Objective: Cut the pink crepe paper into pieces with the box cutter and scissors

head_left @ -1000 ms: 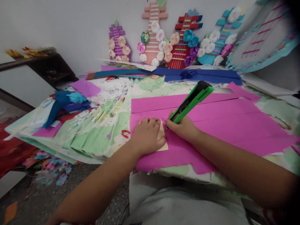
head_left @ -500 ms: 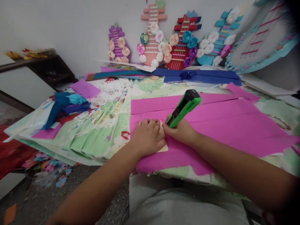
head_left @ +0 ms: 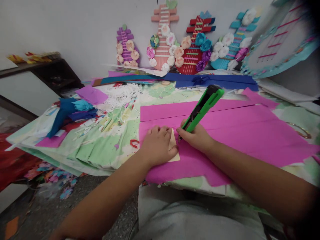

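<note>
A large pink sheet (head_left: 245,133) lies over the near side of the table. On its left part rests a small cream card (head_left: 175,155), pressed down by my left hand (head_left: 158,145), whose fingers are spread flat over it. My right hand (head_left: 196,136) is closed around a green and black cutter (head_left: 203,107). The cutter leans up to the right, its lower tip at the pink sheet beside the card's right edge.
Decorated paper instruments (head_left: 191,55) stand along the wall. White string (head_left: 125,98), blue scraps (head_left: 62,116) and a red clip-like piece (head_left: 134,143) lie to the left. A golden ring (head_left: 303,133) is at the right, and blue sheets (head_left: 217,81) lie behind.
My right hand and the cutter have moved slightly right, and the cutter's top end is higher. My left hand stays on the card.
</note>
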The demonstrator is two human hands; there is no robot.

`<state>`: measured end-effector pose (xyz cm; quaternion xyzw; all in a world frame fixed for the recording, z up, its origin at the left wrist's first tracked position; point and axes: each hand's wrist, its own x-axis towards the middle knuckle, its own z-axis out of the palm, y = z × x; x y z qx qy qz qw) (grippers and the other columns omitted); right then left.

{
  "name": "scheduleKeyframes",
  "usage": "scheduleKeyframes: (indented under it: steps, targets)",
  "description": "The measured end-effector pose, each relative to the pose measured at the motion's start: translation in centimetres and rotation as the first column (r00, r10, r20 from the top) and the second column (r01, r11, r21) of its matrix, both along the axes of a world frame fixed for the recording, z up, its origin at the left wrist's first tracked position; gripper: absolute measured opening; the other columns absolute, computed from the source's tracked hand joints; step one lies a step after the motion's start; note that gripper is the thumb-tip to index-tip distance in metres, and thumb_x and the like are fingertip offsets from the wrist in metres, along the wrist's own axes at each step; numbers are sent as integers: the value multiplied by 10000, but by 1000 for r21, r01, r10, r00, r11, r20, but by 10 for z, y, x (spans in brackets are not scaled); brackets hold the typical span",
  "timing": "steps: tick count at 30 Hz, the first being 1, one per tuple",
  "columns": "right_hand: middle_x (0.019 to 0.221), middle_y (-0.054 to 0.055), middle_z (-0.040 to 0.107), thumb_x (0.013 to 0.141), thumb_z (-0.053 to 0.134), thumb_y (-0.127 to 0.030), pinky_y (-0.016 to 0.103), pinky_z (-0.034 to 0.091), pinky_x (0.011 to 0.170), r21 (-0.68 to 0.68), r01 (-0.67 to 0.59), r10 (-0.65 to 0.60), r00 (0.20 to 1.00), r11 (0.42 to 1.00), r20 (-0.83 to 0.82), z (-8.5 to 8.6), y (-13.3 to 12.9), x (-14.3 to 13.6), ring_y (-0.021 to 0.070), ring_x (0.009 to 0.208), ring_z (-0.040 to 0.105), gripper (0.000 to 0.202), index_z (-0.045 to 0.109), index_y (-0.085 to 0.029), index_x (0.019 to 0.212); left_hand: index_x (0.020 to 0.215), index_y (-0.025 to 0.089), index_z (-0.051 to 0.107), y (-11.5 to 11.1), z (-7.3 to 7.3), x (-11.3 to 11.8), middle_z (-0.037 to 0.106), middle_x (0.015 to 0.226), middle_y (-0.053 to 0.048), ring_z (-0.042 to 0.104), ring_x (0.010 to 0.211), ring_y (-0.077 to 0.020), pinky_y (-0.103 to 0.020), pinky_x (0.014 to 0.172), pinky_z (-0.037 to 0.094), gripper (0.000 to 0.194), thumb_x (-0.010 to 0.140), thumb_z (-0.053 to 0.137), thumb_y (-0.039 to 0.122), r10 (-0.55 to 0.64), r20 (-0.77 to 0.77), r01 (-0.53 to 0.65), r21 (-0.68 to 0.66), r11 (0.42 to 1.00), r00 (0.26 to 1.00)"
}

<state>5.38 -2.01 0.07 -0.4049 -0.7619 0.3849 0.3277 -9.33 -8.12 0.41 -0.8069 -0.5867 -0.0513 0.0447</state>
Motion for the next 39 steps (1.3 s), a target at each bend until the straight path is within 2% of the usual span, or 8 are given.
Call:
scheduleKeyframes:
  steps: [13, 18, 26, 32, 39]
  targets:
    - [537, -28, 456, 731, 471, -343, 244, 357, 507, 30, -19, 20, 1000, 999, -16, -2, -2, -1, 104, 519, 446, 212, 392, -193, 604, 1171, 114, 442, 1, 0, 0, 463, 1156, -115, 386, 988, -284, -419, 832, 308, 533, 755, 369, 440, -11, 14, 11, -8, 1000, 1000]
    - [553, -31, 436, 742, 469, -332, 241, 368, 533, 111, -38, 45, 997, 993, -59, -3, -3, 0, 100, 538, 441, 210, 388, -192, 607, 1173, 120, 440, 0, 1, 0, 469, 1146, -114, 390, 987, -284, -417, 825, 314, 528, 760, 368, 440, -14, 18, 14, -8, 1000, 1000]
    - [550, -29, 432, 740, 462, -300, 238, 343, 514, 154, -78, 77, 997, 985, 11, 0, -6, 0, 98, 528, 430, 185, 389, -190, 610, 1177, 146, 434, -1, 2, 0, 468, 1147, -108, 393, 982, -278, -413, 809, 323, 504, 759, 391, 424, -17, 42, 17, -9, 1000, 999]
    - [543, -36, 446, 715, 476, -260, 229, 317, 502, 222, -157, 139, 986, 962, 96, 0, -9, -2, 90, 515, 423, 139, 413, -185, 618, 1140, 145, 460, 0, 0, 0, 466, 1150, -106, 399, 984, -269, -407, 829, 308, 464, 759, 386, 397, -2, 40, 3, -18, 1000, 999]
    - [527, -36, 427, 719, 478, -296, 230, 320, 494, 194, -104, 98, 994, 975, 41, 2, -10, -1, 90, 506, 413, 201, 380, -190, 579, 1173, 165, 432, 0, 1, 0, 466, 1149, -104, 387, 984, -276, -420, 820, 307, 483, 761, 386, 412, -6, 48, 7, -26, 1000, 999]
